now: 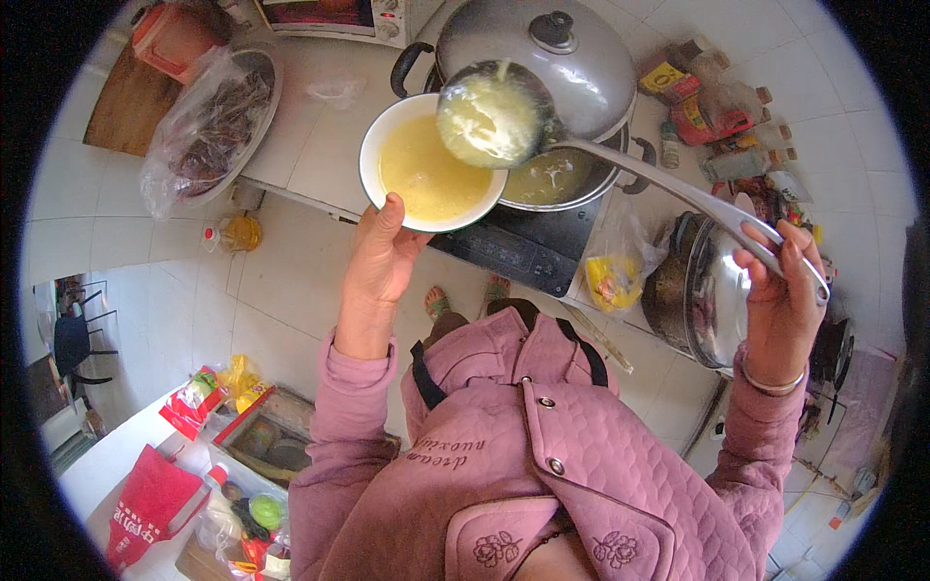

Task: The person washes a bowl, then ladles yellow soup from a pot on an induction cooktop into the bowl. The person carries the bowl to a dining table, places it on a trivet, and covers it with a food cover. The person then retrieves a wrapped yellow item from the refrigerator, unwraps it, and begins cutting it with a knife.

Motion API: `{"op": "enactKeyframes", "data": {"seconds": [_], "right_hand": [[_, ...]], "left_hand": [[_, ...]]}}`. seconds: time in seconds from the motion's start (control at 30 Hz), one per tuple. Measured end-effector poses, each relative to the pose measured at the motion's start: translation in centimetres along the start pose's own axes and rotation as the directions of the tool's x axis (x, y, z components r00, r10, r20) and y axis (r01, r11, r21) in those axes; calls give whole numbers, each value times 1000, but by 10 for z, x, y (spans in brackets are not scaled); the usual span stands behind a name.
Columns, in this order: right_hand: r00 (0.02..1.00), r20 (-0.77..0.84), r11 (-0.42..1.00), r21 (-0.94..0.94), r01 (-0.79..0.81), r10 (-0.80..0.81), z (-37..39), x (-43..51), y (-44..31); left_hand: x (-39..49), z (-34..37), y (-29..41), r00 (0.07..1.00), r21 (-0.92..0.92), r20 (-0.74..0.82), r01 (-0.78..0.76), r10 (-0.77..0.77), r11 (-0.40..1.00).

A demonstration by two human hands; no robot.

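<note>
My left hand [381, 254] grips the near rim of a white bowl [370, 171] holding yellowish soup, its thumb on the edge. The handle of a metal ladle [676, 185] is held in my right hand [785, 290]. The ladle's bowl, full of pale soup with whitish strands, is over the right side of the white bowl. Behind and to the right is a wide pot [617, 171] with more of this soup inside. A domed metal lid [581, 80] with a black knob covers its far part. The pot stands on a black induction cooktop [508, 243].
A plastic-covered oval dish [265, 123] lies on the counter at left, near an orange container [171, 43]. Bottles and packets [734, 131] line the right wall. A lidded pot [676, 290] and a bag with yellow contents [614, 279] are right of the cooktop.
</note>
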State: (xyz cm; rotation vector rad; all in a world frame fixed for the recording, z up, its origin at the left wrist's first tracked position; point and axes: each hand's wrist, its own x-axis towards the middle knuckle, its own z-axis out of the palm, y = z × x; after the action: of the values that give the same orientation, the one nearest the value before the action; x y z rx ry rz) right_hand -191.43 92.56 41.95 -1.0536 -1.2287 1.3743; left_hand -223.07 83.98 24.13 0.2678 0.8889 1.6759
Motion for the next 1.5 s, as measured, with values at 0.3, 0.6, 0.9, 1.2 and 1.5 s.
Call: {"op": "enactKeyframes", "data": {"seconds": [0.3, 0.6, 0.9, 1.2, 1.5], "right_hand": [[747, 643, 662, -489, 568, -165, 14, -42, -7], [806, 435, 784, -293, 548, -401, 0, -48, 19], [534, 827, 384, -442, 810, -174, -32, -38, 15], [488, 853, 285, -429, 857, -183, -22, 19, 124], [996, 70, 994, -90, 58, -52, 25, 28, 170]], "left_hand": [[2, -4, -4, 999, -41, 42, 16, -15, 999], [-4, -12, -2, 999, -76, -42, 15, -18, 997], [-9, -36, 6, 994, -129, -104, -45, 32, 991], [-15, -45, 11, 988, -95, -136, -79, 66, 992], [-20, -49, 9, 990, -125, -130, -70, 54, 990]]}}
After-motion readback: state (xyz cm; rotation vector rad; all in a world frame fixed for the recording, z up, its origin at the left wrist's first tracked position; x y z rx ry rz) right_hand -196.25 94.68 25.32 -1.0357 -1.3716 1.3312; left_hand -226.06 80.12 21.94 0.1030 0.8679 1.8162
